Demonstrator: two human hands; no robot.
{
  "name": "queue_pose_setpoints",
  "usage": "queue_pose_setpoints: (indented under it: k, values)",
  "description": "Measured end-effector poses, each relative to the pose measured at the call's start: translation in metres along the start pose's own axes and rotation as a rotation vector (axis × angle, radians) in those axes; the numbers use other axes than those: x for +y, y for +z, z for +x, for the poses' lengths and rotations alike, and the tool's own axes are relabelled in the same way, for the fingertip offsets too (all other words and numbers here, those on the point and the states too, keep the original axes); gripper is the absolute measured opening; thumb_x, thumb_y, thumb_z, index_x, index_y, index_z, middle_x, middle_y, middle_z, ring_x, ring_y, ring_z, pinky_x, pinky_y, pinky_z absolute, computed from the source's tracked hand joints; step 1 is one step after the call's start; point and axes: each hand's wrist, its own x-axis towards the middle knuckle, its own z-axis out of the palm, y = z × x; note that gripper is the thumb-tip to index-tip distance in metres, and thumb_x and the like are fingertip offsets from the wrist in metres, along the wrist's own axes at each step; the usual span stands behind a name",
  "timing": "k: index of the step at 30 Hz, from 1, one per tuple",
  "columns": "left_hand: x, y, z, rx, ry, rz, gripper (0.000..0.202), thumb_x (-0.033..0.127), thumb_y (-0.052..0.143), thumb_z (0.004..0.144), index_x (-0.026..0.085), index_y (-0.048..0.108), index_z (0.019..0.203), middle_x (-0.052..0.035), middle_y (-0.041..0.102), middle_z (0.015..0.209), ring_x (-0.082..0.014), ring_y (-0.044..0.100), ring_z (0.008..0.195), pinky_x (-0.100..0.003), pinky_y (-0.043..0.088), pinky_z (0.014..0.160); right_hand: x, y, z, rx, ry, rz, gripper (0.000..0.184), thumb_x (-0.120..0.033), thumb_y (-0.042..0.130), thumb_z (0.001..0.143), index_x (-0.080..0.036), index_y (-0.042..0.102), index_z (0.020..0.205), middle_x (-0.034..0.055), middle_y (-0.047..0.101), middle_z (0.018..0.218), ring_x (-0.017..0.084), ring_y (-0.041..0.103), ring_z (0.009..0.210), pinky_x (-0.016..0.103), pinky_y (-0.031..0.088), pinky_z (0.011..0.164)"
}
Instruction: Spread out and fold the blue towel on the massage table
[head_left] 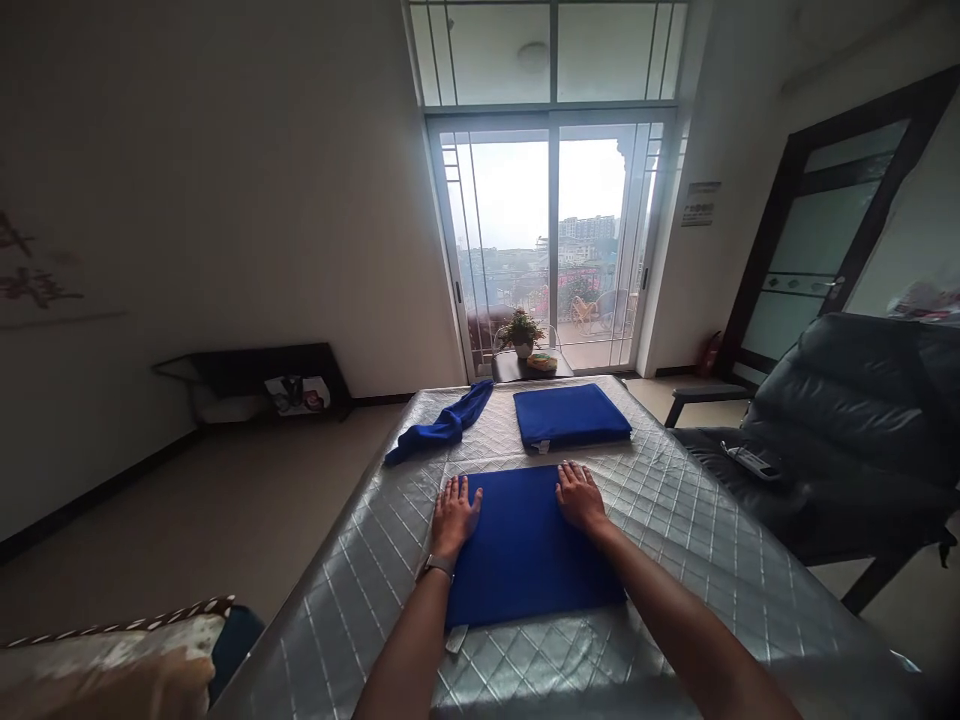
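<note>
A blue cloth [525, 550], folded into a flat rectangle, lies on the silver quilted table cover [360, 560]. My left hand [455, 517] rests flat on its far left edge, fingers stretched forward. On the far right edge lies my right hand [580, 495], also flat with its fingers out. A white tag [456, 639] sticks out at the near left corner. Just beyond is a second folded blue cloth [571, 413], with a tag at its near edge. To its left a crumpled blue cloth [442, 427] lies loosely near the table's left side.
A black padded armchair [847, 430] stands close on the right, with a small device [750, 462] on its seat. At the far end a chair holds a potted plant [523, 333] before the glass sliding door [502, 220]. A patterned cushion [120, 660] is at the lower left.
</note>
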Motion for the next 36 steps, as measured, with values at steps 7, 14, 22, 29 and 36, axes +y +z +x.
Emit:
queue_pose_setpoints:
  k: [7,14,22,29,36]
  values:
    - [0.001,-0.003,-0.001,-0.005,-0.015,0.0,0.067,0.052,0.024,0.103,0.014,0.044,0.154,-0.0153,0.038,0.163,-0.0279,0.035,0.151,-0.048,0.028,0.124,0.003,0.003,-0.007,-0.163,0.069,0.079,0.071,-0.047,0.022,0.103,-0.008,0.024,0.163,0.0095,0.018,0.17,0.02,0.012,0.158,0.037,0.007,0.126]
    - [0.019,-0.017,-0.001,-0.031,0.052,0.091,0.079,0.061,0.025,0.101,0.003,0.04,0.154,-0.0222,0.034,0.163,-0.0328,0.03,0.153,-0.049,0.022,0.126,0.004,0.004,-0.009,-0.128,0.066,0.121,0.071,-0.047,0.024,0.102,-0.008,0.026,0.162,0.0083,0.019,0.17,0.02,0.012,0.158,0.037,0.005,0.126]
    - [0.156,-0.008,-0.015,-0.119,0.417,-0.15,0.07,0.055,0.016,0.104,0.014,0.041,0.156,-0.0138,0.038,0.163,-0.0256,0.03,0.153,-0.046,0.027,0.125,0.009,0.009,-0.008,-0.143,0.043,0.107,0.066,-0.036,0.026,0.102,-0.011,0.024,0.163,0.0079,0.017,0.17,0.02,0.012,0.158,0.037,0.007,0.126]
    - [0.152,0.007,-0.021,-0.142,0.389,-0.151,0.069,0.054,0.014,0.105,0.017,0.038,0.158,-0.0134,0.038,0.163,-0.0265,0.03,0.154,-0.05,0.025,0.126,0.011,0.013,-0.006,-0.132,0.047,0.105,0.066,-0.038,0.023,0.103,-0.01,0.026,0.162,0.009,0.019,0.17,0.02,0.013,0.158,0.038,0.008,0.126]
    - [0.032,0.0,-0.006,-0.154,0.153,-0.026,0.074,0.058,0.011,0.103,0.016,0.031,0.16,-0.0124,0.03,0.167,-0.0255,0.024,0.156,-0.048,0.02,0.127,0.007,0.009,-0.005,-0.146,0.071,0.114,0.07,-0.045,0.022,0.103,-0.01,0.024,0.163,0.0069,0.017,0.171,0.019,0.011,0.158,0.037,0.005,0.126]
